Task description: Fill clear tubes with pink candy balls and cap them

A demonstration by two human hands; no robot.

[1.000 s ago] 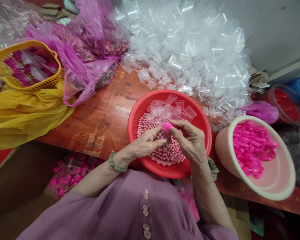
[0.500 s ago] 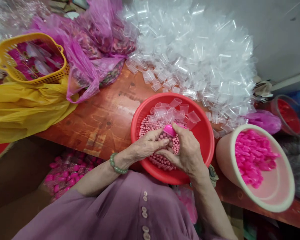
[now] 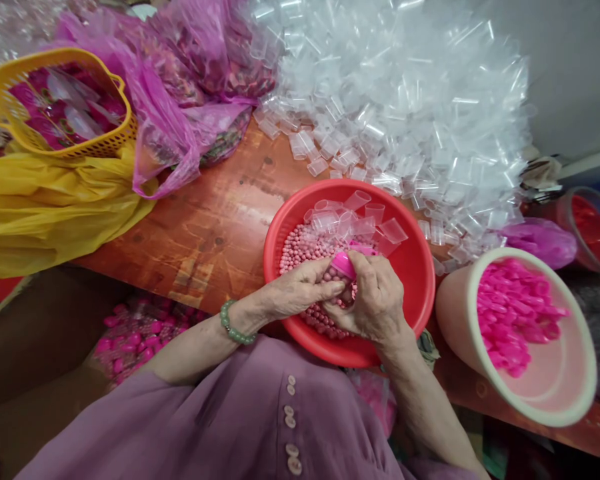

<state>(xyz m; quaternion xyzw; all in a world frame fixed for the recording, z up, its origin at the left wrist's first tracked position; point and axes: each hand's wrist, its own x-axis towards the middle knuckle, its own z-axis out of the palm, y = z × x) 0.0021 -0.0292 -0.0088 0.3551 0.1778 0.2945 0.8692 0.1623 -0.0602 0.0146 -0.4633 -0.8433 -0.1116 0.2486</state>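
Observation:
Over a red plastic basin [image 3: 420, 280], my left hand [image 3: 293, 290] is closed round a small clear tube [image 3: 333, 275] filled with pink beads. A bright pink plastic cap [image 3: 343, 265] sits at the tube's upper end. My right hand [image 3: 377, 293] is closed at the cap, thumb against it and fingers partly under the tube. More bright pink plastic [image 3: 364, 249] shows just behind the right thumb; how it is held is hidden. Loose pink beads [image 3: 300, 250] fill the basin's left side, with several clear tubes [image 3: 357, 200] lying at its far side.
A cream bucket [image 3: 455, 313] of pink caps [image 3: 520, 300] stands at right. Clear tubes [image 3: 405, 100] are heaped behind the basin. At left are a yellow basket [image 3: 97, 147], a yellow bag [image 3: 45, 213] and purple bags [image 3: 170, 147]. Capped pieces [image 3: 135, 340] lie below the wooden table [image 3: 200, 227].
My right fingers have curled in more, and the right thumb has shifted slightly on the pink cap. The tube stays in my left hand. The view has shifted slightly.

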